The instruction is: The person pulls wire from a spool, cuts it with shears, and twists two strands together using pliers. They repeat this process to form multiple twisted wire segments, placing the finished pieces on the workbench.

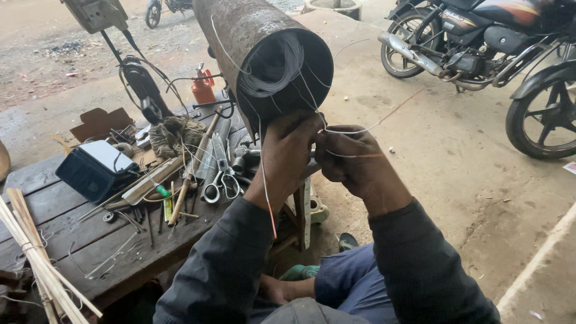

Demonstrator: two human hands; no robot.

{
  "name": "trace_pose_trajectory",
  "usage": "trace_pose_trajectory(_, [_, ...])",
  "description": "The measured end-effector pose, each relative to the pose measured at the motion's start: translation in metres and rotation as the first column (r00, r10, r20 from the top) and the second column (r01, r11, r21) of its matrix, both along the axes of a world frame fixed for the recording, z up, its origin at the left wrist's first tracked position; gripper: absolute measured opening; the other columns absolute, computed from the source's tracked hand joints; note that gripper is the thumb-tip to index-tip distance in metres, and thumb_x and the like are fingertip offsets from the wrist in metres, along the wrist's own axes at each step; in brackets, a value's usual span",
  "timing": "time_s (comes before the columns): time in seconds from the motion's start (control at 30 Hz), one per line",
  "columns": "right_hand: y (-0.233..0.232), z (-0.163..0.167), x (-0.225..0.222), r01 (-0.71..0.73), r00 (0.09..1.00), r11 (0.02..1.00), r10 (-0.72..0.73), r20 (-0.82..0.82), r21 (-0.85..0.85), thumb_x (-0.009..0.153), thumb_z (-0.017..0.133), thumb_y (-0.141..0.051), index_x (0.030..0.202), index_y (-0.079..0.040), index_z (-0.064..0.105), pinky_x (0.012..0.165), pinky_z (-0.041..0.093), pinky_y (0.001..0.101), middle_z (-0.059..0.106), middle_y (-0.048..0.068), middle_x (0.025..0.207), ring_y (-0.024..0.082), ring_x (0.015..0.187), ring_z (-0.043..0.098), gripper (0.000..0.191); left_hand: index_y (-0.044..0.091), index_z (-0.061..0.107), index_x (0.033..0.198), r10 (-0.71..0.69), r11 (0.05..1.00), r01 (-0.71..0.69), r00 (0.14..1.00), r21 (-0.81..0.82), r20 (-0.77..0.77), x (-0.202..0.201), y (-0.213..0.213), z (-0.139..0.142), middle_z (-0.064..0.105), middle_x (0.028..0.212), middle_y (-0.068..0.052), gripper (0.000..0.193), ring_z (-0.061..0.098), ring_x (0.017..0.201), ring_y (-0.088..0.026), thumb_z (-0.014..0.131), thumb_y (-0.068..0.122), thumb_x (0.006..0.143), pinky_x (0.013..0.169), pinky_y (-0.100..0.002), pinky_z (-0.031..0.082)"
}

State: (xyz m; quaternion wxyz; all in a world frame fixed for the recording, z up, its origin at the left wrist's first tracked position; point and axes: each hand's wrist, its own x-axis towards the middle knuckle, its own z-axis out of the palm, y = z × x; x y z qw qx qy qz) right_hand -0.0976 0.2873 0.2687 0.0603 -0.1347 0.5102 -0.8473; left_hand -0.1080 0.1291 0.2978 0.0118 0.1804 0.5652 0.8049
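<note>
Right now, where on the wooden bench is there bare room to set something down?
Bare planks on the wooden bench show between the dark box and the bundle of sticks, and along the near edge below the scissors, crossed only by thin wire. It is crowded from the box to the rusty cylinder, where both hands work wire.

Wooden bench [90, 240] (scissors [221, 186], sticks [36, 264])

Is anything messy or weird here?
Yes. The wooden table is cluttered: scissors, sticks and loose wires lie jumbled together. The rusty cylinder juts out over the table's edge while the left hand and right hand pinch thin wires.
</note>
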Motion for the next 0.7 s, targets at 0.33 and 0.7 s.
trace_pose_trajectory(0.33, [0.013,-0.043,0.135,0.235,0.894,0.759,0.076,-0.441,0.607,0.082,0.075,-0.011,0.085,0.001,0.071,0.066,0.053,0.0282,0.067,0.005,0.075,0.016,0.075,0.066,0.014,0.008,0.067,0.086,0.018,0.999,-0.021,0.994,0.030,0.104,-0.001,0.008,-0.003,0.043,0.065,0.007,0.014,0.035,0.051,-0.004,0.065,0.018,0.095,0.042,-0.025,0.030])
trace_pose_trajectory(0.7, [0.055,0.080,0.123,0.992,0.028,0.119,0.089,-0.996,0.038,0.094,0.079,-0.025,0.098,-0.007,0.074,0.104,0.046,0.0480,0.072,0.012,0.108,0.032,0.117,0.063,0.020,0.005,0.063,0.087,0.052,0.994,-0.071,0.973,0.078,0.226,0.025,0.021,0.010,0.044,0.064,0.006,0.035,0.032,0.044,-0.005,0.061,0.038,0.100,0.039,-0.024,0.029])
